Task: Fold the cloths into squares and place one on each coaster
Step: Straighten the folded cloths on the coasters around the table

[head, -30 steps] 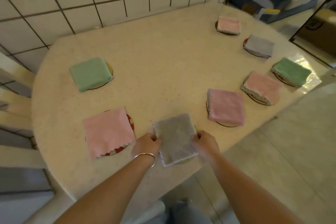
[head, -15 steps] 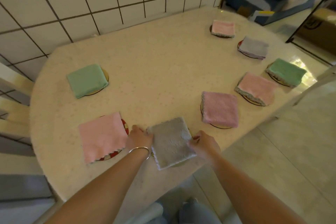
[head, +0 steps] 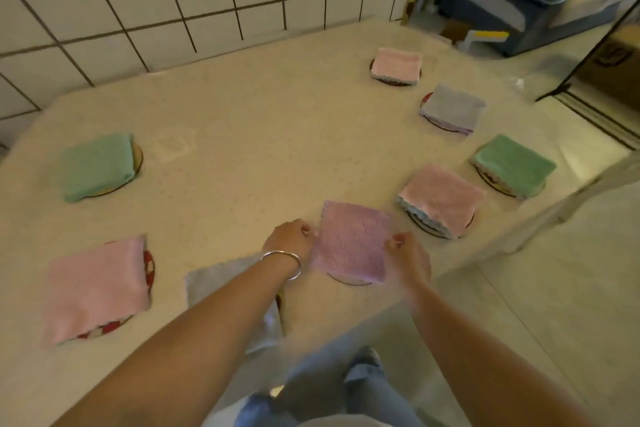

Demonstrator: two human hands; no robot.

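Cloth: mauve folded cloth [head: 351, 241], textured square, lying over a coaster [head: 349, 281]
Left hand [head: 289, 239]: pinching its left edge
Right hand [head: 408, 258]: pinching its right edge

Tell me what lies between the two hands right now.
In the head view, the folded mauve cloth lies between the left hand and right hand, each gripping one edge, over a coaster.

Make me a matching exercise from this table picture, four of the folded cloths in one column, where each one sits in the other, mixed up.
Cloths:
1. mauve cloth
2. grey cloth
3. left green cloth
4. far pink cloth

Places:
A. nearest the tiled wall, right side
B. between both hands
C. alone on the left, mid-table
D. just in front of the far pink one

Pairs: 1-B, 2-D, 3-C, 4-A
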